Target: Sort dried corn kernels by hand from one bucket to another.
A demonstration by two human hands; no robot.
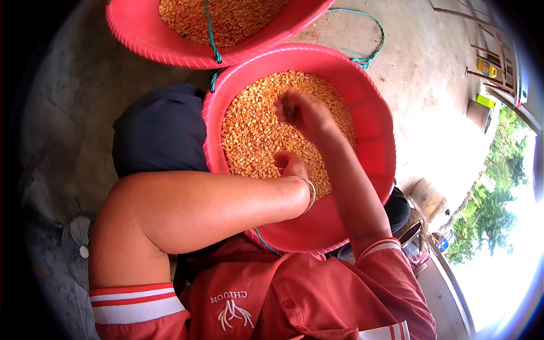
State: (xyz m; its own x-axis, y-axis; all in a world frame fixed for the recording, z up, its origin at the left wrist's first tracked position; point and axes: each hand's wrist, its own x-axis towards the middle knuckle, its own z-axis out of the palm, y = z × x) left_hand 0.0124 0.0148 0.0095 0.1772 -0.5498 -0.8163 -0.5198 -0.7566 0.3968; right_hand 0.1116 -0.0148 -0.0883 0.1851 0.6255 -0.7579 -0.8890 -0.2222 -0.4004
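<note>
A red plastic tub [374, 127] stands before me between my knees, holding a broad layer of loose yellow-orange corn kernels [250, 127]. My left hand [293, 165], with a thin bangle [312, 193] at the wrist, is low at the near side of the kernels. Its fingers are bent and partly hidden, so its grip is unclear. Farther out, my right hand [304, 111] is above the middle of the corn, blurred by motion. Its fingers are curled, and a dark patch shows by the fingertips; whether that is a held thing or shadow I cannot tell.
A second red tub [136, 34] of corn touches the far rim. Green rope [378, 38] loops from the tub onto the concrete floor [408, 76]. My dark-clad knee [159, 131] presses the left side. At right are a bucket [479, 114] and a pale container [427, 197].
</note>
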